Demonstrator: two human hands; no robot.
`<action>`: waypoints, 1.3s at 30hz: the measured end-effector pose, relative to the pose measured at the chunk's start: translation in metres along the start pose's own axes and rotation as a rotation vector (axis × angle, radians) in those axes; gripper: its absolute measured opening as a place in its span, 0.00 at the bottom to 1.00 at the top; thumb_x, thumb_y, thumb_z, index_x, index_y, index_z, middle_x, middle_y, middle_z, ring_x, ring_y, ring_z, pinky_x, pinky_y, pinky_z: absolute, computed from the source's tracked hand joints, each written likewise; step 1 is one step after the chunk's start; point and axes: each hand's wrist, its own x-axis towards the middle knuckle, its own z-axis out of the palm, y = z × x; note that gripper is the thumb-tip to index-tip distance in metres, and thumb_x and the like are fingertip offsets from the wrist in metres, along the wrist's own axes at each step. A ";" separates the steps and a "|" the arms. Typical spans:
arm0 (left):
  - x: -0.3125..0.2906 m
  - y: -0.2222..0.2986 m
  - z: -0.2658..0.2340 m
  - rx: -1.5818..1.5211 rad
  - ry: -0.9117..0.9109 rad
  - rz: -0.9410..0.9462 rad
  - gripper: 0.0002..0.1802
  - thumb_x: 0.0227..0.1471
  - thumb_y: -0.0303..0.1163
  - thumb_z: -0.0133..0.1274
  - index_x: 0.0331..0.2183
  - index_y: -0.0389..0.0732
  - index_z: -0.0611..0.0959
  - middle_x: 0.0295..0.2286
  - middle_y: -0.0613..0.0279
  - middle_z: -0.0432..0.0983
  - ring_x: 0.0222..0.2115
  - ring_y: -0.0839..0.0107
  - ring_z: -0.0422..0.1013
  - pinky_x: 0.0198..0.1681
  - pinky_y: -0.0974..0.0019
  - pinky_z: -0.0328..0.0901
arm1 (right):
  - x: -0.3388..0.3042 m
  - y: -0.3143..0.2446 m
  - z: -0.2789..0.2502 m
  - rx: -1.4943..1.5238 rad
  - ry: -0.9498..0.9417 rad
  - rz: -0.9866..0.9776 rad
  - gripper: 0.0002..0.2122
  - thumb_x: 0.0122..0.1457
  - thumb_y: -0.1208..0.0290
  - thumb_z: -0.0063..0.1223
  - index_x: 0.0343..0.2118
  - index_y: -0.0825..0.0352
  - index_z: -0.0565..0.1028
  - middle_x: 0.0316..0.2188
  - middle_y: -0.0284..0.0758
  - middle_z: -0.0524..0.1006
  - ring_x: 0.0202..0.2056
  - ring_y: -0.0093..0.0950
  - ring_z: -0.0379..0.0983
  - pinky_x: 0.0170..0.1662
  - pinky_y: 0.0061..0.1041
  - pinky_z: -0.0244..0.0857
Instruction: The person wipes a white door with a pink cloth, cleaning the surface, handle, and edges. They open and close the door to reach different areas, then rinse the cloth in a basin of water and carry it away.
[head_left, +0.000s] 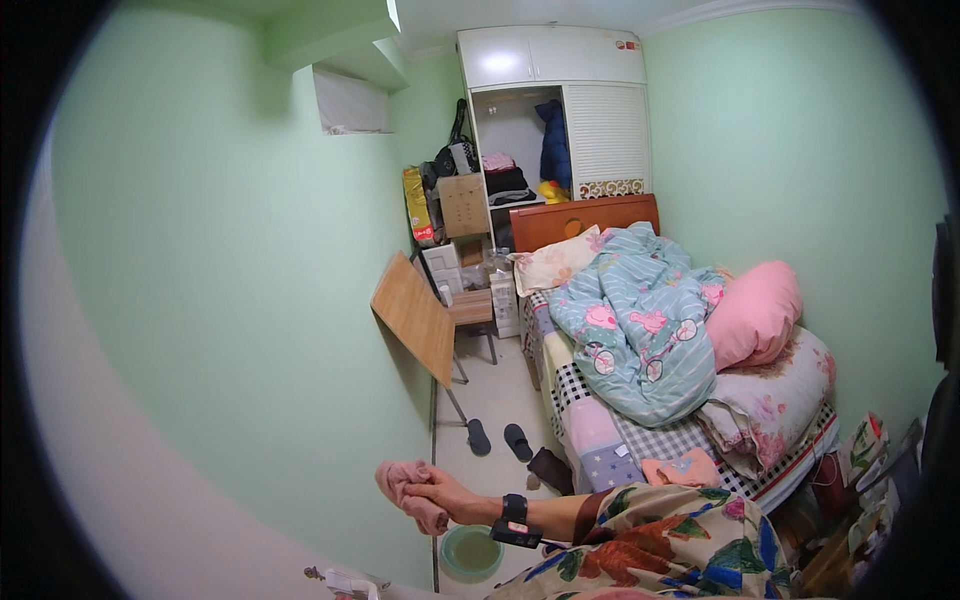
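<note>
My right hand [445, 494] reaches leftward from a floral sleeve. A black band and a small black device are strapped on its wrist. Its fingers are closed round a crumpled pink cloth [402, 482], which bunches out on both sides of the grip. The cloth is held up near the green wall. Below the hand, a round green basin [472, 575] stands on the floor, partly covered by the wrist device; what it holds is not clear. My left hand is out of view.
A bed [655, 440] with a blue quilt [640, 310] and pink pillow [757, 315] fills the right side. A tilted wooden folding table [415, 318] leans by the left wall. Slippers [479, 438] lie on the pale floor. A wardrobe [608, 125] stands at the back.
</note>
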 end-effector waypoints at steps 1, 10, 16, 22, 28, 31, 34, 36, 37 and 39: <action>-0.001 0.002 0.007 -0.078 -0.075 0.015 0.19 0.59 0.31 0.53 0.51 0.36 0.81 0.52 0.45 0.74 0.51 0.48 0.71 0.54 0.50 0.67 | 0.001 -0.002 0.002 -0.010 -0.024 -0.012 0.11 0.63 0.72 0.58 0.45 0.65 0.71 0.36 0.31 0.75 0.36 0.20 0.71 0.39 0.22 0.70; 0.023 0.062 0.175 -0.884 -0.395 -0.323 0.48 0.53 0.26 0.61 0.69 0.43 0.53 0.67 0.51 0.49 0.65 0.49 0.55 0.65 0.47 0.57 | 0.035 -0.016 -0.034 -0.023 -0.027 0.285 0.18 0.60 0.73 0.60 0.51 0.65 0.67 0.41 0.33 0.74 0.39 0.23 0.74 0.44 0.27 0.72; 0.020 0.119 0.291 -0.773 -0.338 -0.356 0.21 0.56 0.31 0.60 0.51 0.38 0.79 0.52 0.49 0.72 0.56 0.53 0.66 0.61 0.55 0.60 | 0.067 -0.009 -0.141 0.226 -0.155 0.482 0.07 0.63 0.68 0.60 0.38 0.64 0.79 0.35 0.32 0.80 0.37 0.23 0.77 0.39 0.27 0.73; -0.003 0.147 0.352 -1.044 -0.438 -0.894 0.13 0.67 0.33 0.49 0.45 0.36 0.81 0.42 0.60 0.78 0.43 0.67 0.74 0.49 0.63 0.68 | 0.086 0.030 -0.252 0.175 0.070 0.524 0.23 0.63 0.64 0.60 0.55 0.63 0.63 0.38 0.37 0.77 0.34 0.29 0.78 0.37 0.32 0.76; -0.036 0.127 0.395 -1.042 -0.419 -1.140 0.18 0.69 0.41 0.46 0.43 0.35 0.82 0.42 0.62 0.79 0.41 0.73 0.74 0.44 0.67 0.70 | 0.078 0.107 -0.345 0.386 0.213 0.690 0.16 0.64 0.72 0.57 0.51 0.65 0.65 0.34 0.38 0.76 0.29 0.33 0.76 0.29 0.37 0.74; -0.046 0.115 0.418 -0.992 -0.541 -1.371 0.26 0.69 0.48 0.45 0.52 0.34 0.76 0.46 0.59 0.77 0.45 0.69 0.75 0.50 0.64 0.70 | 0.072 0.132 -0.373 0.376 0.120 0.914 0.05 0.67 0.69 0.49 0.37 0.64 0.74 0.23 0.38 0.76 0.23 0.34 0.75 0.25 0.37 0.72; -0.045 0.104 0.437 -1.201 -0.587 -1.420 0.23 0.69 0.45 0.46 0.47 0.33 0.79 0.43 0.59 0.79 0.42 0.69 0.76 0.45 0.65 0.72 | 0.068 0.136 -0.379 0.471 -0.128 0.963 0.12 0.68 0.58 0.49 0.43 0.62 0.76 0.29 0.37 0.80 0.27 0.34 0.77 0.34 0.41 0.75; -0.042 0.098 0.445 -1.385 -0.679 -1.340 0.21 0.69 0.42 0.45 0.50 0.36 0.78 0.45 0.60 0.78 0.43 0.68 0.77 0.46 0.63 0.73 | 0.069 0.132 -0.369 0.498 0.112 0.961 0.17 0.68 0.53 0.49 0.48 0.60 0.76 0.37 0.35 0.81 0.37 0.33 0.78 0.44 0.39 0.74; -0.041 0.095 0.448 -1.424 -0.791 -1.257 0.21 0.69 0.42 0.46 0.52 0.35 0.78 0.46 0.59 0.78 0.45 0.68 0.76 0.49 0.63 0.72 | 0.070 0.128 -0.362 0.498 0.270 1.008 0.19 0.69 0.50 0.49 0.51 0.60 0.76 0.41 0.35 0.81 0.41 0.33 0.78 0.48 0.38 0.74; -0.044 0.091 0.452 -1.473 -0.934 -1.145 0.23 0.69 0.43 0.47 0.54 0.35 0.76 0.49 0.58 0.76 0.49 0.67 0.74 0.54 0.62 0.69 | 0.075 0.123 -0.344 0.428 0.168 0.944 0.24 0.69 0.49 0.48 0.62 0.59 0.69 0.57 0.34 0.74 0.56 0.30 0.71 0.60 0.37 0.66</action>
